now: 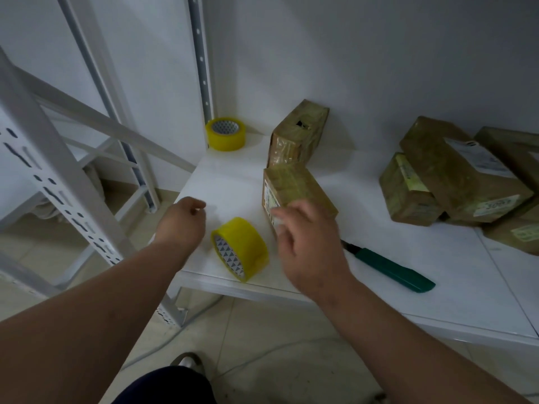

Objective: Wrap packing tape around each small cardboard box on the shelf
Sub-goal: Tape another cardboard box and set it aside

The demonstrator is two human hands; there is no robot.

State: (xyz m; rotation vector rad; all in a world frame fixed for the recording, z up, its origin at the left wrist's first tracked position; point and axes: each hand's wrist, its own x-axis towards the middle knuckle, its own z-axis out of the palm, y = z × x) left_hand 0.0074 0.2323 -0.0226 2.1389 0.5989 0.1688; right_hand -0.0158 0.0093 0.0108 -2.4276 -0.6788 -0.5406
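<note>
My left hand [182, 220] hangs over the near left corner of the white shelf [379, 258], fingers loosely curled under, gripping nothing. My right hand [309, 246] is spread and relaxed, fingers splayed, just in front of the nearest small cardboard box [294, 188]; whether the fingertips touch it I cannot tell. That box lies flat, its long axis running away from me and slightly left, a label on its near left face. Behind it, touching or almost so, a second taped box [297, 135] stands on end, tilted toward the wall. Between my hands a yellow tape roll [240, 247] stands on its edge, its core opening facing left and toward me. A second roll [226, 133] lies flat in the back corner. A green cutter [390, 268] lies right of my right hand, blade end toward my wrist. Further boxes [455, 176] are stacked at the right.
</note>
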